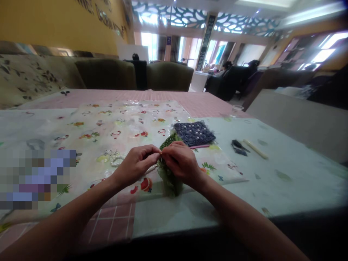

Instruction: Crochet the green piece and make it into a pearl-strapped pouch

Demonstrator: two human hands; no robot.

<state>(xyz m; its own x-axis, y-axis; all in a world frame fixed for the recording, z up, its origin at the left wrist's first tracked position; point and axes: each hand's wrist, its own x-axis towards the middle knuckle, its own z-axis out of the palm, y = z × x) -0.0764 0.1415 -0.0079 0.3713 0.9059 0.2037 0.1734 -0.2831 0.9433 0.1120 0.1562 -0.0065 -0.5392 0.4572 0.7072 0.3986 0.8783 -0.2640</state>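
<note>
My right hand point(183, 163) is closed on a green knitted or crocheted piece point(168, 181), whose loose, gauzy end hangs toward the table below the fingers. Close against it, my left hand point(137, 162) pinches at the same spot. Whatever lies between the left fingertips is too small to make out. A string of white pearl-like beads point(116, 161) rests on the plastic sheet beside the left hand, partly hidden by it. Just beyond the right hand lies a dark blue knitted piece point(194, 133) dotted with pearl-like beads. A thin pink stick point(199, 146) shows along its near edge.
A fruit-patterned plastic sheet point(125, 119) covers much of the table. To the right are a small black tool point(239, 147), perhaps snips, and a cream stick point(255, 149). A clear cup point(237, 110) stands farther back. Chairs point(170, 76) line the far side. The left edge is pixelated.
</note>
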